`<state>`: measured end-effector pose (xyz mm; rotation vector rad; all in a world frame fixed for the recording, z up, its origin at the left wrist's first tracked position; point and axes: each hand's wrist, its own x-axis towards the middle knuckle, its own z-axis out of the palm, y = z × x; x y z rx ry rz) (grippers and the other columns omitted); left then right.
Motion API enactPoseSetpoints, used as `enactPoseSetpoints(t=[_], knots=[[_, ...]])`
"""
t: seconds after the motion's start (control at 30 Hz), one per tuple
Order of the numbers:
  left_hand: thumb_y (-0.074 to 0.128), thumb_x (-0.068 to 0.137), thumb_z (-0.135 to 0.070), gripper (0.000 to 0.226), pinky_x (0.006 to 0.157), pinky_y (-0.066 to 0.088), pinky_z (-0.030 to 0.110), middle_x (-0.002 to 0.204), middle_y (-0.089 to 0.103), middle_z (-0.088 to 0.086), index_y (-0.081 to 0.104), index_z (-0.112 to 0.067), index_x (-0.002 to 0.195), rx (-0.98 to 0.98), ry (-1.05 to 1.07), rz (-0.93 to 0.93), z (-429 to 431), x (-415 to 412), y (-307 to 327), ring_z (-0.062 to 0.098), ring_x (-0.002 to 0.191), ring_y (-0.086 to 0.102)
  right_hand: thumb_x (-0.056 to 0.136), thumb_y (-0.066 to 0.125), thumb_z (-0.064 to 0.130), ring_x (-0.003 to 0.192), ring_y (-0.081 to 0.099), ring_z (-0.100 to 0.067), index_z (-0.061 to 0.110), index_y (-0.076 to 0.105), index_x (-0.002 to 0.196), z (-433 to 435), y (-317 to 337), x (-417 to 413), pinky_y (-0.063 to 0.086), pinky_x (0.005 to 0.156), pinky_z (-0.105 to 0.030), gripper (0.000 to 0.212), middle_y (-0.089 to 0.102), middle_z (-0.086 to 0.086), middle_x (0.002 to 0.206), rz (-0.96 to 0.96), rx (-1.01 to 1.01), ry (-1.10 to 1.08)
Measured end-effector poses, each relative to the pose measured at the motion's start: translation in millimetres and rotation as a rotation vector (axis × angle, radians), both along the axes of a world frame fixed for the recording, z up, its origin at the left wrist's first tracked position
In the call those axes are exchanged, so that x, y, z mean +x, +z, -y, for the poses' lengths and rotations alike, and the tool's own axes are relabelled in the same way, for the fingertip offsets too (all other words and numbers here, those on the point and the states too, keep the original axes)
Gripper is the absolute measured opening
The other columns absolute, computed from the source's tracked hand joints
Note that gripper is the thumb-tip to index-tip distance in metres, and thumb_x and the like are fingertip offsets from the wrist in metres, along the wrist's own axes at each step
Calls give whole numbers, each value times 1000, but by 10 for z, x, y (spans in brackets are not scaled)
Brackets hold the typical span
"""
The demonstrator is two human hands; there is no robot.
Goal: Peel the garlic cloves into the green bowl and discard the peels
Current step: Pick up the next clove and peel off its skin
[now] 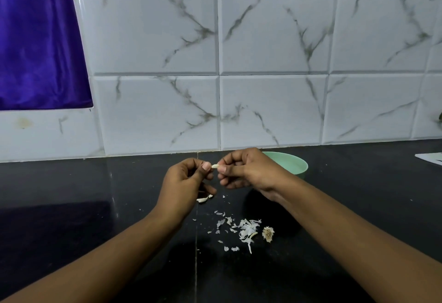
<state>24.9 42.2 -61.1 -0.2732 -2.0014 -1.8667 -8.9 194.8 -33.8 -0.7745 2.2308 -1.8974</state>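
Garlic clove [215,166], small, pale: pinched between curled thumbs and fingers of left hand [184,183] and right hand [248,171], above glossy black countertop [95,195]. Round pale-green bowl [297,164] sits just behind right hand. Papery white peels [244,229] lie scattered below.

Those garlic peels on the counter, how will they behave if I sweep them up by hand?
The peels look thin and papery, so probably very light and apt to scatter. They lie as small curled flakes, likely floppy. The counter looks glossy, so they should slide easily.
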Motion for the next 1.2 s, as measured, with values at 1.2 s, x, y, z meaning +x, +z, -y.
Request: enactPoseSetpoints(t=[1.2], knots=[[60,90,-13,12,52,52,29,67,64,-1,62,-8,80,13,-10,-28,68,-40,-10,16,50,63,86,66,7,63,65,-8,13,63,83,16,-35,-28,54,62,-24,7,65,3,66,-186,-4,-36]])
